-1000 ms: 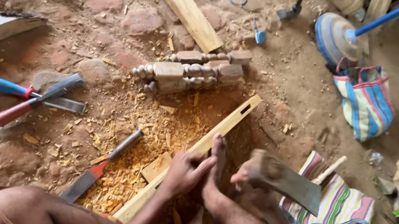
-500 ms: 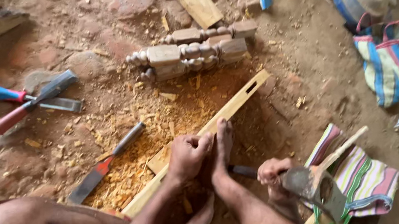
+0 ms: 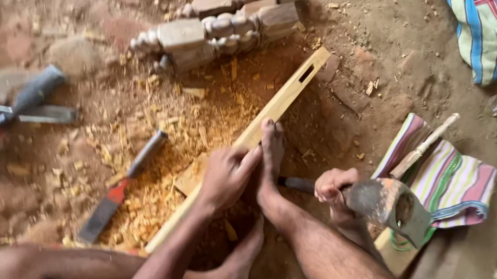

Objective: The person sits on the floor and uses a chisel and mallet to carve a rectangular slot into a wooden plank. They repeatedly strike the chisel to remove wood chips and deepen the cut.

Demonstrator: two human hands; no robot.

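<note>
Right hand [image 3: 333,187] has a closed grip on the handle of a hatchet [image 3: 390,203], head blurred, low on the right, just beside the right foot [image 3: 272,162]. Left hand [image 3: 225,176] is pressed onto the wooden slat [image 3: 260,127], fingers curled over its edge, holding it down; the foot pins the same slat right next to that hand.

Head view only:
- Slat lies diagonally on the dirt floor [image 3: 398,58], from near the knee up to the right. A slot is already cut through near its far end.
- Thick bed of chips and sawdust [image 3: 163,154] under and left of the slat, so I'd judge a fair amount of trimming is done. What is left I can't tell from this view.
- Hatchet head sits apart from the slat, below and right of the pinned section, not touching wood.
- Chisel with red handle [image 3: 124,185] lies in the chips, untouched. Turned wooden spindles [image 3: 221,25] beyond. Striped bag [image 3: 496,21] at right.
</note>
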